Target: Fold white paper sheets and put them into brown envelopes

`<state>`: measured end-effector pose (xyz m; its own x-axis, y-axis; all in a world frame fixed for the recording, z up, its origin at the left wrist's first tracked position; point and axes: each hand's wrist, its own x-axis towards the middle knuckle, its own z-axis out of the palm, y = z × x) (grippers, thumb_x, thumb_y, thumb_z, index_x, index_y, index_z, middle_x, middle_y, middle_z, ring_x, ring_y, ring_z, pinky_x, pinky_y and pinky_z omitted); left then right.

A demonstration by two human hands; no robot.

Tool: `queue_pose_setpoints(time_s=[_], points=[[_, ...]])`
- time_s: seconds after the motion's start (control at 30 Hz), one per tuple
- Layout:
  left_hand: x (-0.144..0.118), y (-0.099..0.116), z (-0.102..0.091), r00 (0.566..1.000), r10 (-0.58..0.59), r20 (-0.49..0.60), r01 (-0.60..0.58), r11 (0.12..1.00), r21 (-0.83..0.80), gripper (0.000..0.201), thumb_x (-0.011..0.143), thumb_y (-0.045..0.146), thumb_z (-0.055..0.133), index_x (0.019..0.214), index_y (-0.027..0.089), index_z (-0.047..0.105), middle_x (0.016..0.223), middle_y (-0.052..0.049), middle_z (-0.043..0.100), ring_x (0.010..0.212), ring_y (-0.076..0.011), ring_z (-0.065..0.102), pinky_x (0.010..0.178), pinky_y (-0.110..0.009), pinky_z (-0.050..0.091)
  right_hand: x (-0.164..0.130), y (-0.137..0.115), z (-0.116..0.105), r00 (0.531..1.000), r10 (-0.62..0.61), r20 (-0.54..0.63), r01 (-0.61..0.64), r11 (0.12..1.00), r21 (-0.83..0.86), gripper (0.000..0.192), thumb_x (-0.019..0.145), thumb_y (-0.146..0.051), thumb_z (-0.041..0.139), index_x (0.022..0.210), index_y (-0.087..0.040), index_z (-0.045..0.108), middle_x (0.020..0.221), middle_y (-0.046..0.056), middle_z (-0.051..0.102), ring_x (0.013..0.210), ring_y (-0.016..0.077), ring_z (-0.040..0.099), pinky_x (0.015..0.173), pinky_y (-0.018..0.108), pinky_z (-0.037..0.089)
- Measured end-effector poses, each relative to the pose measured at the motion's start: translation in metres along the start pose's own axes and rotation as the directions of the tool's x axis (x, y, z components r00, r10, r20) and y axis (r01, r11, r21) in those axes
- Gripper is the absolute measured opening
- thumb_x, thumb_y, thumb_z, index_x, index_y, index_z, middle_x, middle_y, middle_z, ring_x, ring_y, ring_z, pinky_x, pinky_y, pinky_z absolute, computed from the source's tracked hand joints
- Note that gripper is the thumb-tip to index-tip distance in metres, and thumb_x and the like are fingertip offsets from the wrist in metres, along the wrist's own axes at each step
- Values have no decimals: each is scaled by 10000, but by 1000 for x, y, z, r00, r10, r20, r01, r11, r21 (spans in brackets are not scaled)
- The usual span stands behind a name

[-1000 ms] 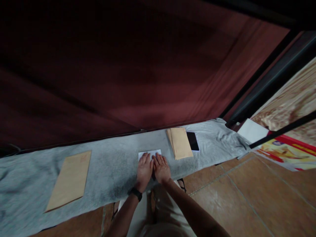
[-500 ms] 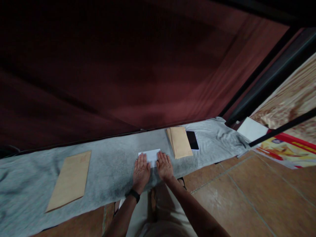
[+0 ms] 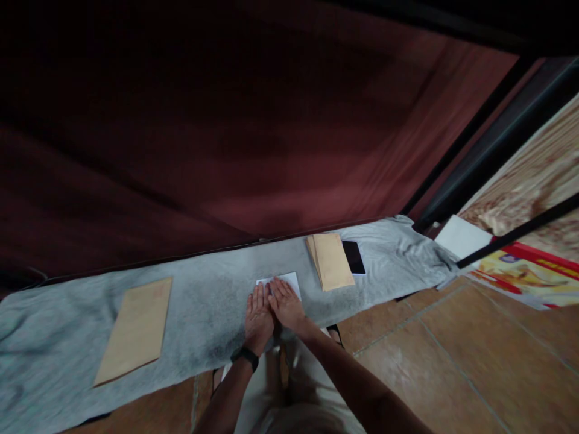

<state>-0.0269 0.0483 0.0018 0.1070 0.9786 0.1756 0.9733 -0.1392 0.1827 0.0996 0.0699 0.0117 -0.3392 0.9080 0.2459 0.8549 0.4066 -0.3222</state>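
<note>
A small white sheet of paper (image 3: 294, 282) lies on the grey cloth in front of me, partly covered by both hands. My left hand (image 3: 259, 313) rests flat on its left part, fingers stretched out, with a dark band on the wrist. Close against it, my right hand (image 3: 287, 304) lies flat on the middle of the paper, its fingers extended. Whether the paper is folded I cannot tell. To the right sit a few overlapping brown envelopes (image 3: 333, 262). Further left lies a single larger brown envelope (image 3: 136, 328).
Grey cloth (image 3: 203, 301) covers the long narrow surface. A dark phone-like device (image 3: 354, 258) lies beside the right envelopes, partly under them. Behind rises a dark red panel (image 3: 271, 181). At right stand a black bar and a colourful printed box (image 3: 529, 274) on the tiled floor (image 3: 420, 361).
My right hand has slid left across the paper, from its right edge to beside my left hand. The left hand stays in about the same place.
</note>
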Motion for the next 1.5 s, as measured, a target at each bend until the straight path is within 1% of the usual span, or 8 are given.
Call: queue_pose_setpoints(time_s=[0.13, 0.3, 0.57, 0.77, 0.87, 1.0, 1.1, 1.5], points=[[0, -1, 2, 1000, 14, -12, -14, 1000, 6, 607, 937, 148, 289, 1536, 65, 347, 1598, -187, 375, 1535, -270, 221, 1235, -501, 223, 2, 5, 8, 1000, 4, 21, -3, 999, -35, 547, 1007, -293, 486, 1541, -219, 397, 1555, 92, 455, 1440, 227, 415, 1200, 441, 309], [0, 3, -1, 999, -26, -31, 26, 1000, 2, 588, 993, 283, 275, 1556, 120, 318, 1616, -151, 355, 1529, -251, 243, 1239, -490, 212, -3, 25, 2, 994, 105, -12, -106, 991, -84, 515, 1055, -334, 400, 1524, -122, 411, 1589, 127, 385, 1479, 235, 345, 1209, 427, 279], [-4, -7, -4, 996, -46, -76, 45, 999, -11, 592, 1006, 309, 260, 1546, 77, 325, 1590, -163, 395, 1510, -262, 290, 1238, -507, 198, -17, 49, -2, 985, 163, -53, -168, 979, -113, 537, 1066, -351, 363, 1532, -84, 389, 1586, 133, 387, 1475, 260, 345, 1211, 451, 253], [-7, -15, -7, 986, -89, -140, 84, 996, -38, 584, 1012, 315, 259, 1533, 68, 354, 1590, -187, 385, 1511, -299, 285, 1233, -543, 206, -22, 52, -2, 979, 189, -70, -196, 975, -106, 540, 1064, -359, 353, 1546, -116, 377, 1598, 109, 369, 1474, 279, 344, 1209, 464, 243], [1, -2, -6, 992, -15, -129, 5, 997, -82, 586, 1005, 290, 272, 1540, 58, 332, 1603, -190, 361, 1523, -291, 256, 1230, -526, 238, -21, 50, -4, 978, 195, -68, -201, 974, -103, 537, 1065, -362, 350, 1542, -120, 387, 1593, 109, 379, 1473, 278, 346, 1210, 464, 236], [17, 26, 3, 985, 173, 0, -171, 974, -148, 572, 993, 256, 291, 1535, 83, 353, 1603, -142, 384, 1521, -248, 264, 1228, -465, 276, -20, 49, -5, 978, 196, -67, -202, 975, -98, 543, 1064, -371, 355, 1544, -119, 381, 1594, 110, 381, 1475, 272, 343, 1214, 462, 226], [23, 35, 9, 978, 206, 46, -198, 971, -135, 568, 994, 273, 303, 1526, 87, 374, 1604, -146, 379, 1521, -255, 266, 1231, -478, 261, -20, 50, -6, 981, 184, -59, -189, 977, -96, 538, 1061, -350, 356, 1545, -117, 377, 1599, 103, 374, 1477, 262, 338, 1220, 450, 219], [-7, -36, -2, 995, 74, -66, -75, 997, -14, 616, 1002, 370, 266, 1523, 62, 377, 1564, -180, 432, 1486, -286, 343, 1213, -497, 267, -19, 51, -5, 979, 187, -78, -193, 978, -79, 554, 1048, -356, 396, 1546, -115, 376, 1596, 117, 369, 1472, 279, 350, 1213, 474, 250]])
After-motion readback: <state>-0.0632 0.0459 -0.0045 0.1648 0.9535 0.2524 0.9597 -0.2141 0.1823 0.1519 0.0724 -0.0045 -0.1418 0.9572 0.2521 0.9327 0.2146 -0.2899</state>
